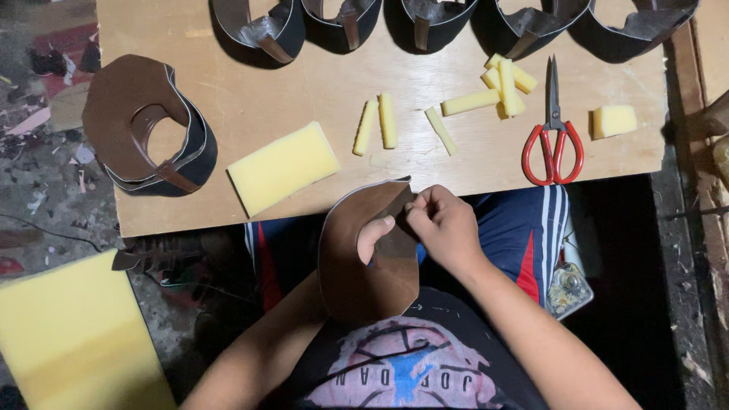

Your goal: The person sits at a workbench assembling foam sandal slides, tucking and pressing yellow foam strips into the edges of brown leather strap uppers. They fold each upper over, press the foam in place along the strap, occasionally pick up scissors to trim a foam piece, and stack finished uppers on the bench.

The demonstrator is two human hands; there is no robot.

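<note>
The brown leather piece point(364, 266) sits over your lap, just below the worktop point(250, 114) edge; it looks light and floppy, so grip it near its edges. Your left hand point(373, 237) grasps it from behind while your right hand point(444, 224) pinches its upper edge, scissors point(553, 144) and foam block point(282, 167) lying nearby.

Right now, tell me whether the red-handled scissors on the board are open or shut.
Shut. The scissors lie flat on the wooden board, blades together in one narrow point, the two red loops side by side, touching no hand.
</note>
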